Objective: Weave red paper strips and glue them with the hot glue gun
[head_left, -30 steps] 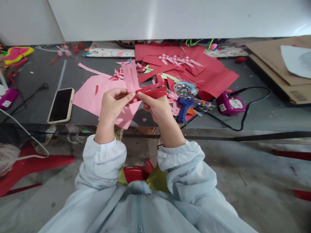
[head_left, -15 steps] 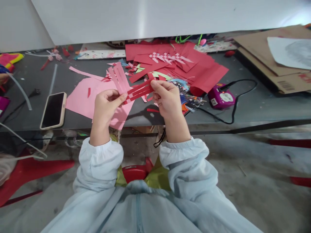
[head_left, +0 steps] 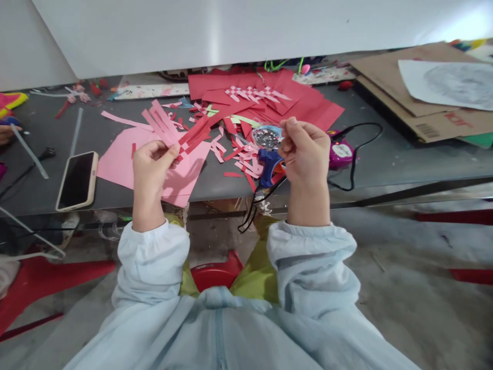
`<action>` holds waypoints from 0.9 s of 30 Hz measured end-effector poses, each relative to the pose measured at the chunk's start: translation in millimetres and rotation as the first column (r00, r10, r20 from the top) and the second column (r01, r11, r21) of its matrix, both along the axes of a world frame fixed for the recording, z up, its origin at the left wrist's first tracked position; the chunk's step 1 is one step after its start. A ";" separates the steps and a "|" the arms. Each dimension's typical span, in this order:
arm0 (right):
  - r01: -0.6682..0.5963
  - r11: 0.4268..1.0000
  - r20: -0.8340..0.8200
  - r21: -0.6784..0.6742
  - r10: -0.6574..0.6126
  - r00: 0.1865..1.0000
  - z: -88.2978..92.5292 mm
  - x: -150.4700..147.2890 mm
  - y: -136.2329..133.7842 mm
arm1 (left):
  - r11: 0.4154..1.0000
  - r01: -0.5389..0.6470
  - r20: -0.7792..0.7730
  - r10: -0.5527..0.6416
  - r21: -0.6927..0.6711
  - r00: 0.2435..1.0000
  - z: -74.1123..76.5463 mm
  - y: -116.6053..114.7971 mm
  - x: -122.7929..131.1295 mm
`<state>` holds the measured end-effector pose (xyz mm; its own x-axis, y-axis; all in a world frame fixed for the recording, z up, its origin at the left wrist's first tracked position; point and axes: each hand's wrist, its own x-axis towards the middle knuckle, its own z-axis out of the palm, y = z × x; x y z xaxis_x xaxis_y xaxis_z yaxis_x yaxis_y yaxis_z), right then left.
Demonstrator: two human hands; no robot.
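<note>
My left hand (head_left: 151, 160) is closed in a pinch on a half-woven piece of paper strips: pink strips (head_left: 160, 121) fan up and left, red strips (head_left: 197, 132) stick out to the right. It hovers above a pink paper sheet (head_left: 117, 165) near the front edge of the dark table (head_left: 404, 160). My right hand (head_left: 306, 150) is raised apart from the weave, fingers curled into a loose fist with its back towards me; whatever is inside is hidden. Just left of that hand lies a blue glue gun (head_left: 267, 165).
A phone (head_left: 76, 180) lies at the left. Red paper sheets (head_left: 308, 105) and loose cut strips (head_left: 241, 154) cover the middle. A purple device (head_left: 341, 153) with a black cable sits right of my hand. Cardboard (head_left: 416, 97) lies at the far right. Another person's hand (head_left: 5, 134) shows at the left edge.
My right hand has let go of the red strips and moved right and up, away from the weave. The left hand keeps its pinch, and the weave has tilted left.
</note>
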<state>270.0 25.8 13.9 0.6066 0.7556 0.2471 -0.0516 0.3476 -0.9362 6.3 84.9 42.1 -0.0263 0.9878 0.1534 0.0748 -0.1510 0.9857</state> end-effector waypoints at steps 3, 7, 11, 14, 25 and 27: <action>0.014 1.000 -0.025 0.008 -0.013 1.000 -0.2 3.7 -1.2 | 1.000 -0.027 0.042 0.027 0.000 0.999 0.7 2.4 -5.5; -0.028 0.998 0.025 -0.055 0.030 0.999 0.9 -2.5 -2.8 | 0.997 -0.072 0.066 0.071 0.012 0.995 0.5 4.3 -13.6; -0.166 0.977 0.012 -0.133 0.169 0.986 2.4 -15.9 -2.1 | 0.996 -0.090 0.064 0.089 0.012 0.994 0.7 4.0 -18.3; -0.232 0.959 -0.021 -0.161 0.232 0.972 3.8 -24.5 0.8 | 0.996 -0.093 0.068 0.091 0.013 0.993 0.5 4.2 -20.3; -0.559 0.714 0.143 -0.423 0.661 0.736 6.1 -61.0 -3.9 | 0.998 -0.057 0.065 0.055 0.033 0.996 -0.8 2.6 -25.1; -0.681 0.552 0.163 -0.481 0.819 0.550 8.2 -74.6 -7.7 | 0.998 -0.049 0.060 0.047 0.027 0.997 0.0 1.5 -23.7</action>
